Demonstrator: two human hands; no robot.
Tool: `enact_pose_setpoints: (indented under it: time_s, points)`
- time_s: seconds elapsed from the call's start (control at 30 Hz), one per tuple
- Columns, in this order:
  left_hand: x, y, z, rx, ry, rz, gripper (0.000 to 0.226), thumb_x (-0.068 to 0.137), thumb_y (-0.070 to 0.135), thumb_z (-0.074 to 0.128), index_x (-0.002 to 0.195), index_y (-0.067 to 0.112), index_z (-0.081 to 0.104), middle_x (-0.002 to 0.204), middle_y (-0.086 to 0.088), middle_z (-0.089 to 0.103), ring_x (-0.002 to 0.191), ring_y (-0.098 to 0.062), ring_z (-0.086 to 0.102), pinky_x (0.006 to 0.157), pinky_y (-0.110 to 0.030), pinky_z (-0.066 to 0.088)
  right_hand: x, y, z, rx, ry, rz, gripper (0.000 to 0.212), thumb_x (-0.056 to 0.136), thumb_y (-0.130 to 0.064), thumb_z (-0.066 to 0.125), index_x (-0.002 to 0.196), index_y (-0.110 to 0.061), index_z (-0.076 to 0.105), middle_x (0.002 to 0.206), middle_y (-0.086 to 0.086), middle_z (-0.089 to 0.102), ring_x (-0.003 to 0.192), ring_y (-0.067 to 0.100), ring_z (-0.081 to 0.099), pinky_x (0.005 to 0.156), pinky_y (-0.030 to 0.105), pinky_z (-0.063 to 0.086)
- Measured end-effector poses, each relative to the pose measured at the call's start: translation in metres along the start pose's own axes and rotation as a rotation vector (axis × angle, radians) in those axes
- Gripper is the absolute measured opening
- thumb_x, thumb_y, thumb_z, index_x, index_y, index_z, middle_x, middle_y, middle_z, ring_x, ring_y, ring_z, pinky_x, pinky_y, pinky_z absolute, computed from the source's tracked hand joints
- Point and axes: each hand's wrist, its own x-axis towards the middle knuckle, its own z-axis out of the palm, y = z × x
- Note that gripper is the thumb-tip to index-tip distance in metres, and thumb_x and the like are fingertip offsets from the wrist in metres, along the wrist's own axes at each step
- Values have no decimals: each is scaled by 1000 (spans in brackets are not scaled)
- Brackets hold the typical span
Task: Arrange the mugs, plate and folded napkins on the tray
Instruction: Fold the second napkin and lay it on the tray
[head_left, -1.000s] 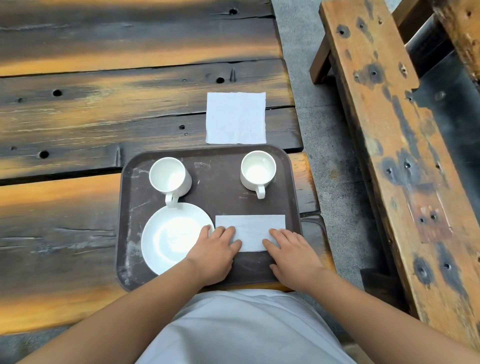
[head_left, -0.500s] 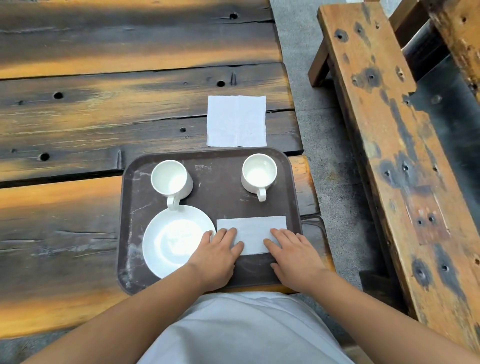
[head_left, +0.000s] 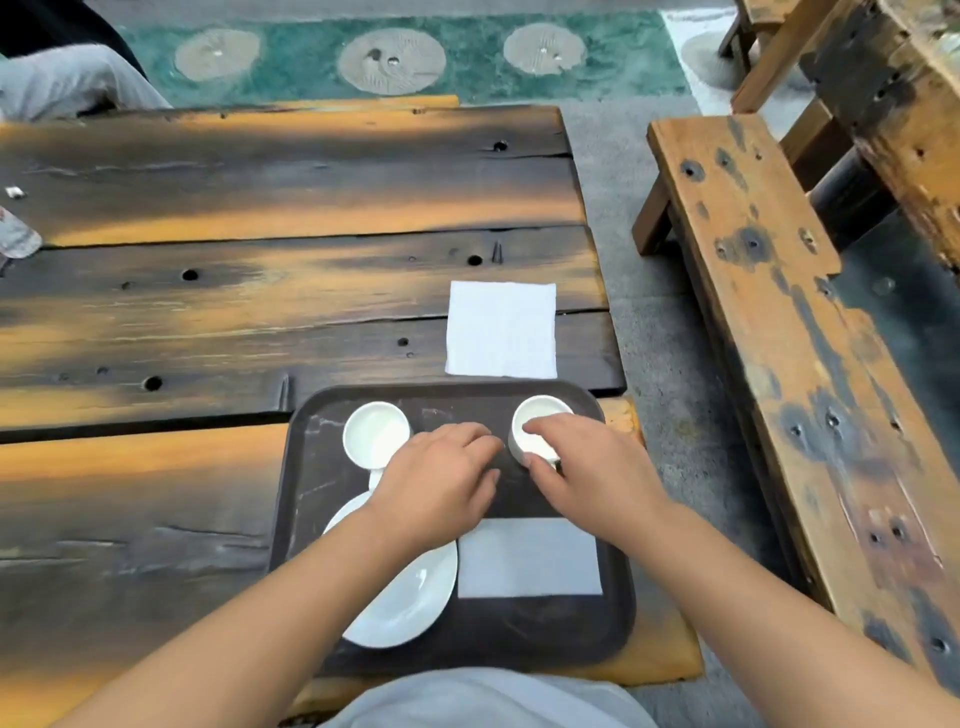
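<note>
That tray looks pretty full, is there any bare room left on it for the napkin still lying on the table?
Some. The tray shows a bare strip down its left side, beside the left mug and plate, and another along its near edge below the folded napkin. The middle is crowded: the left hand and right hand fill the gap by the right mug.

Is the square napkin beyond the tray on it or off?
Off. The square napkin lies on the table, past the tray.
</note>
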Motion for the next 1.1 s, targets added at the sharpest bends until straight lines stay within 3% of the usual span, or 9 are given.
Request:
enact_pose_setpoints:
  time_s: [0.1,0.23,0.5,0.7,0.8,0.93,1.1]
  points:
    - [29,-18,-21,-1,45,-17,33,90,35,49,118,21,59,122,4,61,109,-24,58,88,-38,48,39,11,-12,4,9,39,33,90,-42,51,119,-28,58,118,-9,65,107,16,59,76,32,47]
    - [75,-49,-32,21,26,-76,38,91,37,49,126,22,55,126,2,59,114,-25,55,89,-37,47,94,37,-9,-17,-125,102,36,92,-43,46,125,-30,53,127,-9,60,113,19,57,85,41,50]
    - [146,-119,9,44,-220,-145,42,93,33,48,134,23,46,140,0,46,127,-24,45,97,-45,46,163,92,37,-108,-316,104,37,93,-37,45,128,-24,50,131,-1,58,119,23,53,91,43,49]
    - [184,-160,49,52,-245,-16,44,93,25,49,137,20,45,148,-6,39,133,-27,40,104,-43,39,197,122,75,-107,-351,65,43,92,-32,49,132,-19,46,136,2,49,123,25,45,98,41,42]
    - [195,-178,61,63,-200,50,49,92,31,51,139,19,44,154,-11,32,140,-30,33,109,-42,34,205,134,90,-136,-284,74,45,90,-37,52,131,-18,45,137,5,42,122,28,41,98,41,39]
    - [200,-197,76,119,-197,196,54,93,41,46,144,22,38,159,-11,24,147,-29,22,113,-44,28,206,146,106,-188,-207,62,48,89,-45,51,129,-18,47,125,6,46,113,29,44,94,43,39]
    - [193,-213,85,147,-218,291,55,94,47,43,141,19,43,155,-12,33,142,-30,31,109,-45,29,212,158,118,-183,-161,8,49,88,-48,45,127,-20,49,121,5,49,112,29,46,91,44,34]
